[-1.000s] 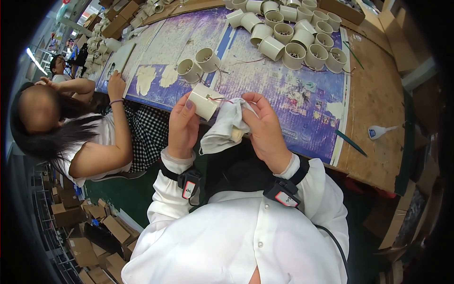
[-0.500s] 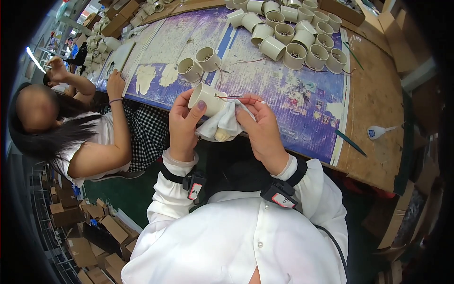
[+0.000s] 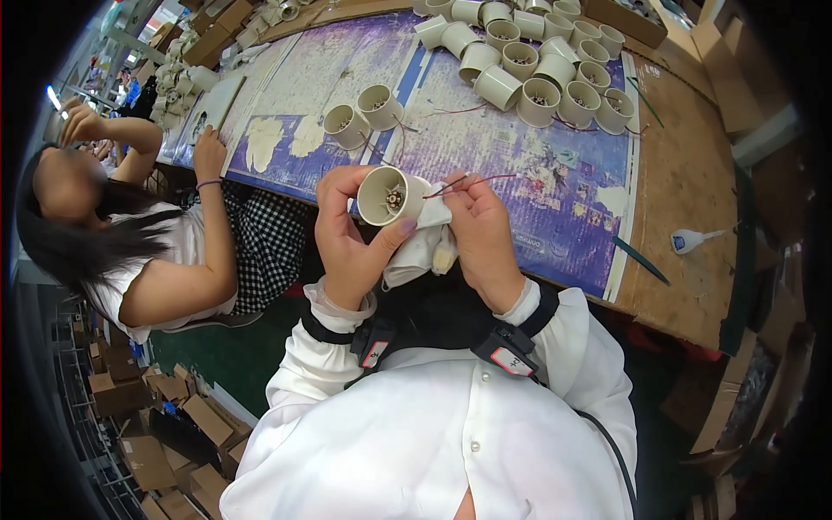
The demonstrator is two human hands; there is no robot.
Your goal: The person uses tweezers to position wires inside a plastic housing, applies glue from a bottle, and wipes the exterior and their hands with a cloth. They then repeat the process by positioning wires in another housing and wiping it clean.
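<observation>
My left hand (image 3: 347,247) is closed round a cream cylindrical cup (image 3: 371,192), tilted so its open mouth faces up toward me. A metal part with a pronged centre (image 3: 394,199) sits inside it. Thin dark red wires (image 3: 496,178) run from the cup's side past the fingers of my right hand (image 3: 482,234). That hand pinches a white cloth (image 3: 414,258) against the cup's side and base. A small pale yellowish lump (image 3: 444,257) shows at the cloth's lower end. Whether my right fingers also grip the wires is hard to tell.
Two similar cups (image 3: 347,130) with wires stand beyond my hands. Many more cups (image 3: 539,102) crowd the far right of the purple-patterned table (image 3: 555,251). A green blade-like tool (image 3: 641,260) and a white squeeze bottle (image 3: 689,240) lie right. A co-worker (image 3: 178,277) sits left.
My left hand has turned the cup so its mouth now faces me and its inside shows. The cloth and right hand shifted slightly. The co-worker's raised hand moved left.
</observation>
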